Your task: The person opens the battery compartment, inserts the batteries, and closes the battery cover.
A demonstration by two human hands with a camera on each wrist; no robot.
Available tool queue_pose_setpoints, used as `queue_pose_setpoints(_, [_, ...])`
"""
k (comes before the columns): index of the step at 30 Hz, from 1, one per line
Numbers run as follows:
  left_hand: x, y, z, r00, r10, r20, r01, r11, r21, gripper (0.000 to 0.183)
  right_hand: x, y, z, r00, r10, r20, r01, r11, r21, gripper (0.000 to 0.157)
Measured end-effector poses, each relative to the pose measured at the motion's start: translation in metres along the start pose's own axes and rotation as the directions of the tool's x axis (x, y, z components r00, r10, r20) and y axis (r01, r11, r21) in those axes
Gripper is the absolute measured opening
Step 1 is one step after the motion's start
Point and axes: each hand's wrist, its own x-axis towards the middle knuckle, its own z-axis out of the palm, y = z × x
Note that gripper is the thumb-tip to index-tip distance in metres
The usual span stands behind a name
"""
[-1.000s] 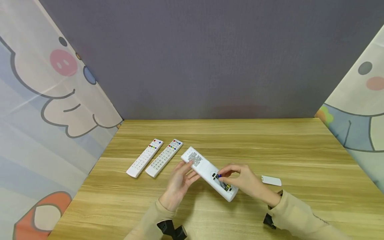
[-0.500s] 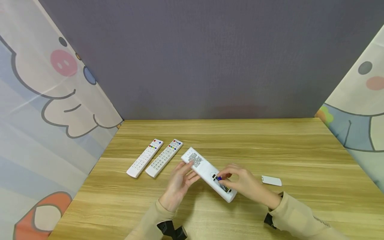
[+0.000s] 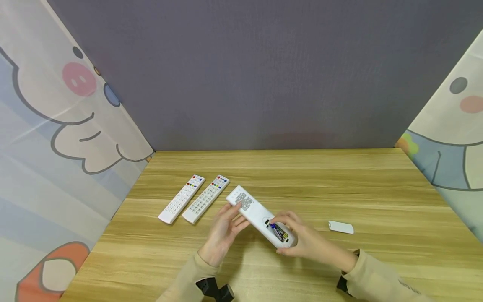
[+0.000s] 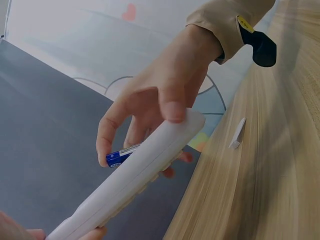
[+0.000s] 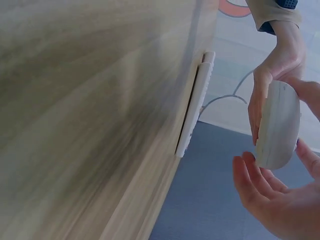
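Observation:
A white remote control [image 3: 256, 213] is held back side up and tilted, its battery compartment uncovered. My left hand [image 3: 222, 233] grips its upper-left end, thumb on the back and fingers underneath. My right hand [image 3: 305, 241] is around the lower-right end, thumb at the near edge. A blue-ended battery [image 4: 116, 158] sticks up out of the compartment in the left wrist view, with the right index fingertip against its blue end. Beside it in the head view, a dark and yellow battery [image 3: 284, 235] lies in the compartment. The right wrist view shows the remote end-on, hiding the batteries.
Two more white remote controls [image 3: 182, 199] lie buttons up on the wooden table [image 3: 358, 180], left of the hands. A small white battery cover [image 3: 341, 227] lies to the right. A grey panel [image 3: 279, 84] stands at the table's back edge.
The right thumb has moved off the battery down to the remote's near edge, and the hand has opened wider around its end. The blue-ended battery now shows more in the compartment. The left hand stays put.

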Motion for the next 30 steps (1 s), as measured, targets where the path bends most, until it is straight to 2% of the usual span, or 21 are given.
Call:
queue_pose_setpoints(4, [0.0011,-0.0001,-0.0005,1.000,0.000,-0.006,0.000,1.000,0.011,0.040,-0.0030,-0.0002,0.0011,0.998,-0.011,0.059,0.011,1.000,0.004,0.077])
queue_pose_setpoints(7, [0.0016,0.0000,0.0001,1.000,-0.002,-0.013,0.002,1.000,0.015,0.038,-0.0047,-0.0001,0.0025,0.996,-0.046,0.078,0.048,0.999,-0.016,0.084])
queue_pose_setpoints(14, [0.0014,-0.0004,0.0002,1.000,-0.007,-0.007,0.007,1.000,0.020,0.038,-0.0062,-0.0008,0.0033,0.993,-0.096,0.062,0.098,0.994,-0.037,0.079])
queue_pose_setpoints(23, [0.0007,-0.0006,0.0015,1.000,-0.022,-0.005,0.022,0.999,0.024,0.034,-0.0071,0.0003,0.0053,0.989,-0.142,0.027,0.144,0.982,-0.122,0.077])
queue_pose_setpoints(30, [-0.0003,0.0006,0.0017,0.999,-0.034,0.005,0.034,0.999,0.032,0.041,-0.0080,-0.0004,0.0051,0.986,-0.165,0.022,0.167,0.974,-0.155,0.075])
